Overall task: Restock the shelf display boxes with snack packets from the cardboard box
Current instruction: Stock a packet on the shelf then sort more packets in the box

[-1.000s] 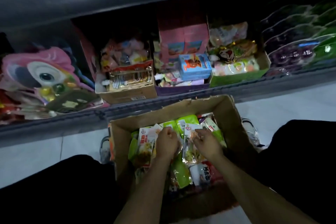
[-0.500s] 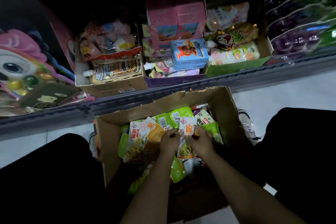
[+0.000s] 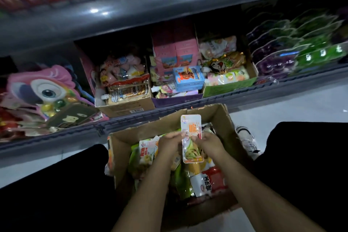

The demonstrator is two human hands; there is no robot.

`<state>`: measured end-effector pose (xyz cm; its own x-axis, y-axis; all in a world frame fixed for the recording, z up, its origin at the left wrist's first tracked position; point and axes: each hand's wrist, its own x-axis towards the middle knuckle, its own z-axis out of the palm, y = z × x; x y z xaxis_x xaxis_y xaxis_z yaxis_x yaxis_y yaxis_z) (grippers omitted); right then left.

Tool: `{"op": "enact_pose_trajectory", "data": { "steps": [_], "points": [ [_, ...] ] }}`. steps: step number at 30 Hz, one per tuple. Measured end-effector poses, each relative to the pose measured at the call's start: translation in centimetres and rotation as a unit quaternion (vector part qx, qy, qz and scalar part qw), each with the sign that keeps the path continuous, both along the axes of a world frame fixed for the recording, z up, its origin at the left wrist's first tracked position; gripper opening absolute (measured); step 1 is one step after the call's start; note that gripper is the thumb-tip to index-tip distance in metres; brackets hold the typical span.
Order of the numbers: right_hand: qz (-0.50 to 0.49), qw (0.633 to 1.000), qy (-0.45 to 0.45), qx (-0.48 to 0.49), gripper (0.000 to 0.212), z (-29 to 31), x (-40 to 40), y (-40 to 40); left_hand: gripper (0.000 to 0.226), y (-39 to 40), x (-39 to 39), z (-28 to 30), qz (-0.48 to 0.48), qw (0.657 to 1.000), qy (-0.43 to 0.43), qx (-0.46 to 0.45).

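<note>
Over the cardboard box, the orange snack packet has now come up clear of the pile, pinched by the left hand and right hand — ready for shelving; the display boxes sit along the dim shelf's front edge, above pale floor

Dim light around me. Pale tiled floor under my knees. Grey metal shelf overhead, ceiling lamps glinting off its face. Lower shelf's ribbed grey front rail runs across, just above floor.
</note>
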<state>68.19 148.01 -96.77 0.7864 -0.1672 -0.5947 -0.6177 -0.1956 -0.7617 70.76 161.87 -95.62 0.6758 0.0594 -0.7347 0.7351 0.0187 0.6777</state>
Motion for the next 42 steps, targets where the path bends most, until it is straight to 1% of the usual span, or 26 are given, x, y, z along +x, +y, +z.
{"op": "enact_pose_trajectory", "data": {
  "steps": [2, 4, 6, 8, 9, 13, 16, 18, 20, 23, 25, 27, 31, 35, 37, 39, 42],
  "points": [
    [0.005, 0.999, -0.037, 0.02, 0.016, 3.3, 0.8, -0.5, 0.023, 0.1, 0.7, 3.3, -0.012, 0.999, -0.021, -0.039],
    [0.007, 0.996, -0.078, 0.045, 0.015, 7.0, 1.6, -1.2, 0.022, 0.1, 1.3, 6.8, -0.018, 0.997, -0.051, -0.052],
    [0.014, 0.992, -0.112, 0.062, 0.016, 11.3, 2.3, -2.1, 0.014, -0.1, 1.8, 10.9, -0.022, 0.993, -0.095, -0.059],
    [0.024, 0.985, -0.145, 0.087, 0.013, 15.9, 2.6, -3.0, 0.005, -0.4, 2.2, 15.2, -0.038, 0.985, -0.154, -0.067],
    [0.031, 0.982, -0.163, 0.095, 0.013, 18.1, 2.8, -3.4, 0.004, -0.5, 2.3, 17.3, -0.047, 0.979, -0.185, -0.07],
    [0.054, 0.963, -0.252, 0.084, 0.02, 26.2, 3.2, -4.6, 0.006, -1.0, 2.1, 25.8, -0.076, 0.951, -0.291, -0.075],
    [0.063, 0.947, -0.306, 0.074, 0.023, 31.0, 3.4, -5.3, 0.007, -1.6, 2.1, 31.1, -0.093, 0.938, -0.328, -0.066],
    [0.057, 0.937, -0.337, 0.077, 0.019, 33.4, 3.6, -5.7, 0.007, -2.0, 2.6, 33.8, -0.106, 0.928, -0.356, -0.045],
    [0.052, 0.925, -0.372, 0.054, 0.014, 35.4, 3.9, -6.0, 0.01, -2.5, 3.5, 36.0, -0.116, 0.917, -0.38, -0.024],
    [0.044, 0.904, -0.425, -0.011, 0.013, 37.1, 5.0, -6.6, 0.018, -3.1, 5.0, 38.8, -0.155, 0.908, -0.388, 0.002],
    [0.034, 0.889, -0.456, -0.01, 0.01, 37.4, 5.7, -6.9, 0.015, -3.6, 6.0, 40.5, -0.184, 0.902, -0.389, 0.024],
    [0.03, 0.878, -0.477, -0.009, 0.01, 37.4, 6.4, -7.1, 0.013, -4.3, 7.0, 41.9, -0.194, 0.894, -0.401, 0.05],
    [0.009, 0.859, -0.511, -0.02, 0.014, 37.2, 7.9, -7.4, 0.018, -6.0, 9.2, 44.4, -0.202, 0.88, -0.414, 0.114],
    [-0.031, 0.864, -0.503, -0.004, 0.014, 36.9, 9.8, -8.4, 0.008, -7.8, 11.7, 46.3, -0.18, 0.863, -0.444, 0.158],
    [-0.053, 0.868, -0.494, -0.006, 0.014, 36.6, 10.7, -9.4, 0.01, -8.9, 13.0, 47.0, -0.148, 0.854, -0.467, 0.175],
    [-0.067, 0.874, -0.481, 0.01, 0.018, 36.3, 11.4, -10.2, 0.008, -10.1, 14.3, 47.6, -0.125, 0.85, -0.484, 0.168],
    [-0.061, 0.877, -0.477, -0.007, 0.032, 35.7, 12.0, -10.7, 0.016, -11.8, 15.8, 48.1, -0.101, 0.848, -0.501, 0.142]
  ]
}}
